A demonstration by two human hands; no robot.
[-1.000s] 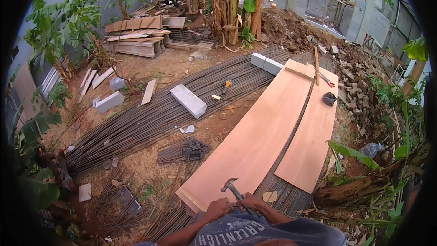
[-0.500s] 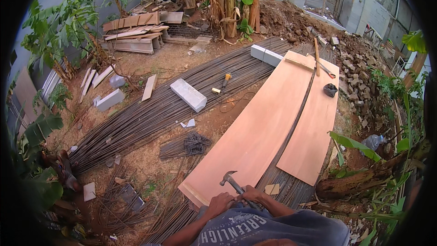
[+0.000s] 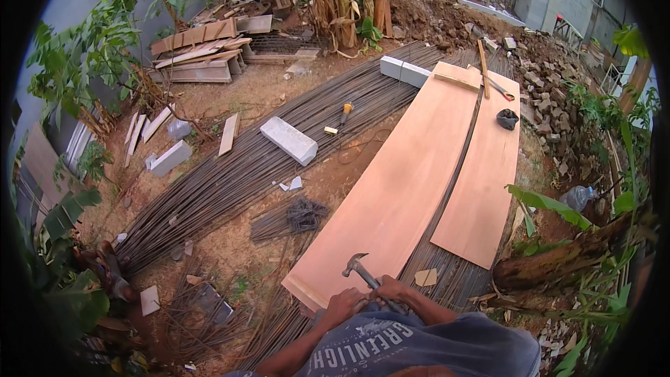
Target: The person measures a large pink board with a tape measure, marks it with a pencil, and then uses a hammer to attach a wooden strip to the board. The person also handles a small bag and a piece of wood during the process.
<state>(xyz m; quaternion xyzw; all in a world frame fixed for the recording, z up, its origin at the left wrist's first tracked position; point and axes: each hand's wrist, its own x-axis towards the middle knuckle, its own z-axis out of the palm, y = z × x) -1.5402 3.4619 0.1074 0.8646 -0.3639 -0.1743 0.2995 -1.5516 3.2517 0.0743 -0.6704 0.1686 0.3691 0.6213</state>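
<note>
My right hand (image 3: 391, 291) is wrapped round the handle of a claw hammer (image 3: 366, 274), whose metal head points up and away from me. Right beside it, my left hand (image 3: 345, 305) is closed, its fingers bent close to the hammer handle. Whatever the left fingers may hold is hidden. Both hands are at the near end of a long pinkish plywood panel (image 3: 391, 199). A narrow wooden strip (image 3: 304, 294) lies across that end, left of my hands. To the right lies a second, shorter plywood panel (image 3: 480, 192).
Both panels lie over long steel rods (image 3: 230, 160). On the far panel ends are a wood stick (image 3: 483, 63), a handsaw (image 3: 501, 89) and a black bag (image 3: 507, 119). A pale block (image 3: 289, 141), a yellow-handled tool (image 3: 346, 110) and a log (image 3: 551, 265) lie around.
The view has turned slightly, shifting the whole scene a little. My hands stay together at the panel's near end, with the hammer still in my right hand.
</note>
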